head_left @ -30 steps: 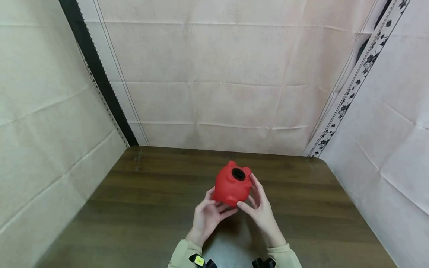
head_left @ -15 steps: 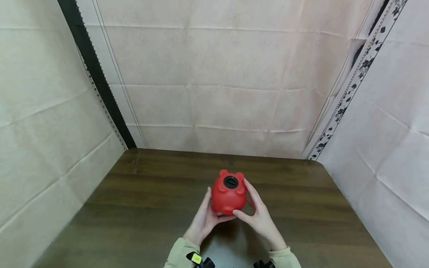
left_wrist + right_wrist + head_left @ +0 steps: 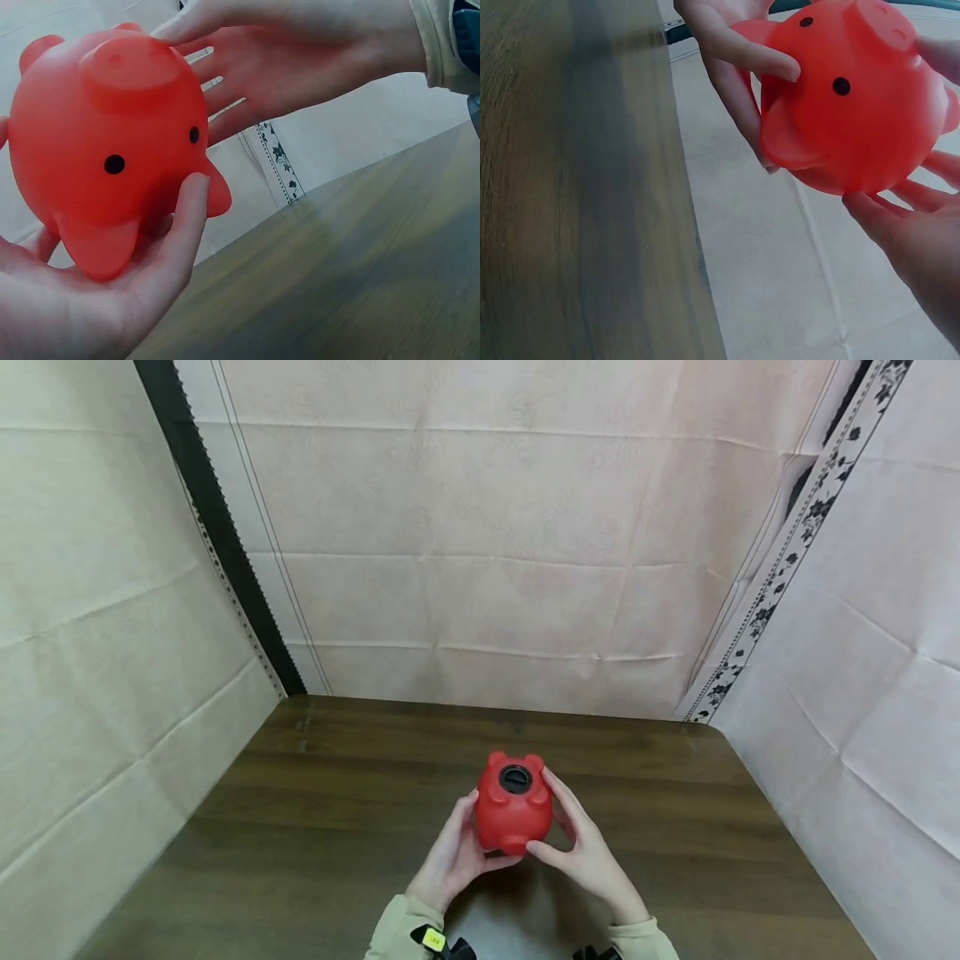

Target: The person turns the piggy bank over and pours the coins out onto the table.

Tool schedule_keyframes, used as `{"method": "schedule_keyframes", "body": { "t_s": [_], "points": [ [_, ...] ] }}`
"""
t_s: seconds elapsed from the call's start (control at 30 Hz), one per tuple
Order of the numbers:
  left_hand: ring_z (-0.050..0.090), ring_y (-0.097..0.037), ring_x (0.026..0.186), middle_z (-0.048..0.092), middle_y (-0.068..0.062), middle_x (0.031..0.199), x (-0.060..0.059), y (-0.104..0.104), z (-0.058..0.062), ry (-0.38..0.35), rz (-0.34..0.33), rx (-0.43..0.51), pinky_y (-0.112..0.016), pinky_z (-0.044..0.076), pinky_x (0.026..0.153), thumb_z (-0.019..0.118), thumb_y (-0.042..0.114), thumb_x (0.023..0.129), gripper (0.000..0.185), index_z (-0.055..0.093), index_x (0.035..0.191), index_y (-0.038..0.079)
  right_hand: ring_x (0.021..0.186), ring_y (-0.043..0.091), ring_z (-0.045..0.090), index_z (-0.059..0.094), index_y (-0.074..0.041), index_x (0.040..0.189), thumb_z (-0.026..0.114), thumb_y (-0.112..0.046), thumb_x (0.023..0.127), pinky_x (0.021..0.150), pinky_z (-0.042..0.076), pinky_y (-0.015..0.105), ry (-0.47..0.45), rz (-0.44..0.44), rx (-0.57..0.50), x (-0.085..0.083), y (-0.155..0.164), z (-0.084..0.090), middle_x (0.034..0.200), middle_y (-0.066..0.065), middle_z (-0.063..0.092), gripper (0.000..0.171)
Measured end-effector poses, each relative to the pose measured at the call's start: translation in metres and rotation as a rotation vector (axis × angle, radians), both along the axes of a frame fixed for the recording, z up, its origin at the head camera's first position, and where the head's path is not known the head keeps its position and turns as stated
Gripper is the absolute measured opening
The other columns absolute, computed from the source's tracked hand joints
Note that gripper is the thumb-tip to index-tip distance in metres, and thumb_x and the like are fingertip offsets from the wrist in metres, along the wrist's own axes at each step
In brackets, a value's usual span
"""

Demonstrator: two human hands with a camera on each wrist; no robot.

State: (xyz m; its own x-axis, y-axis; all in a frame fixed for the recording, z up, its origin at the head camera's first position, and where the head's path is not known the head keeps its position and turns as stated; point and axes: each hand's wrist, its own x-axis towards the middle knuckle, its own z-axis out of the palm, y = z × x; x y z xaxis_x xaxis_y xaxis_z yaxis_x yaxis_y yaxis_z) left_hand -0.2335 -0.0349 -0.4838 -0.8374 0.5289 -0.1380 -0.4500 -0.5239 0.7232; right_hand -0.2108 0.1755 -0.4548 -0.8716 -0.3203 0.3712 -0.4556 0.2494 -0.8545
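Both hands hold a red piggy bank (image 3: pixel 513 817) over the table, its underside with a black round plug (image 3: pixel 515 779) turned up in the head view. My left hand (image 3: pixel 452 856) supports it from the left and below, fingers curled against its side and under an ear. On the other side my right hand (image 3: pixel 588 857) grips it, thumb near the snout and fingers along the flank. The left wrist view shows its snout (image 3: pixel 131 67) and two black eyes, with the ears hanging downward. In the right wrist view, a left finger lies beside an ear (image 3: pixel 791 135).
A dark brown wooden table (image 3: pixel 300 827) spreads beneath the hands. Pale creased cloth (image 3: pixel 480 568) hangs behind it, with more cloth at both sides. A black strip (image 3: pixel 225 535) runs down the left corner and a floral border (image 3: pixel 780 568) down the right.
The piggy bank and both hands have come slightly down and toward the person. The bank has turned so the plug faces up more squarely. The left thumb has shifted along its side.
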Motion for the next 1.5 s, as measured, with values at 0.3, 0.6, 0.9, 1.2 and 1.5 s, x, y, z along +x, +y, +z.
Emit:
{"method": "schedule_keyframes", "body": {
  "t_s": [0.3,0.6,0.9,1.2,1.5],
  "points": [
    [0.048,-0.027,0.124,0.043,-0.009,0.144,0.0,0.003,0.0,-0.066,0.066,-0.034,-0.048,0.049,0.1,0.051,0.063,0.091,0.074,0.027,0.152,0.027,0.14,0.026,0.037,0.03,-0.026,0.151,0.073,-0.022,0.087,0.105,0.044,0.023,-0.035,0.002,0.069,0.0,0.0,0.006,0.156,0.004,0.032,0.078],
    [0.051,-0.024,0.12,0.044,-0.008,0.142,0.0,-0.002,0.004,-0.041,0.101,-0.069,-0.039,0.053,0.094,0.05,0.062,0.092,0.075,0.026,0.151,0.023,0.116,0.024,0.058,0.056,-0.016,0.131,0.068,-0.018,0.091,0.094,0.054,0.04,0.19,-0.185,0.125,-0.009,-0.015,0.045,0.131,0.004,0.058,0.043],
    [0.045,-0.026,0.124,0.037,-0.01,0.147,0.002,0.001,0.005,0.001,0.107,-0.104,-0.041,0.051,0.095,0.049,0.058,0.094,0.074,0.019,0.151,0.022,0.075,0.009,0.057,0.072,-0.014,0.085,0.084,-0.01,0.072,0.068,0.044,0.025,0.753,-0.231,0.587,-0.022,-0.037,0.074,0.08,-0.005,0.067,0.018],
    [0.04,-0.03,0.129,0.03,-0.013,0.152,0.003,0.003,0.006,0.031,0.127,-0.172,-0.044,0.05,0.097,0.053,0.058,0.092,0.078,0.018,0.152,0.024,0.069,0.009,0.056,0.073,-0.014,0.08,0.087,-0.013,0.07,0.066,0.047,0.024,0.791,-0.294,0.726,-0.021,-0.041,0.069,0.073,-0.004,0.066,0.017],
    [0.039,-0.032,0.131,0.03,-0.014,0.153,0.002,0.005,0.003,0.014,0.156,-0.205,-0.047,0.05,0.096,0.055,0.057,0.091,0.078,0.02,0.152,0.025,0.068,0.008,0.055,0.072,-0.014,0.08,0.087,-0.015,0.069,0.066,0.048,0.023,0.786,-0.332,0.78,-0.022,-0.043,0.064,0.072,-0.003,0.066,0.018]
  ]
}}
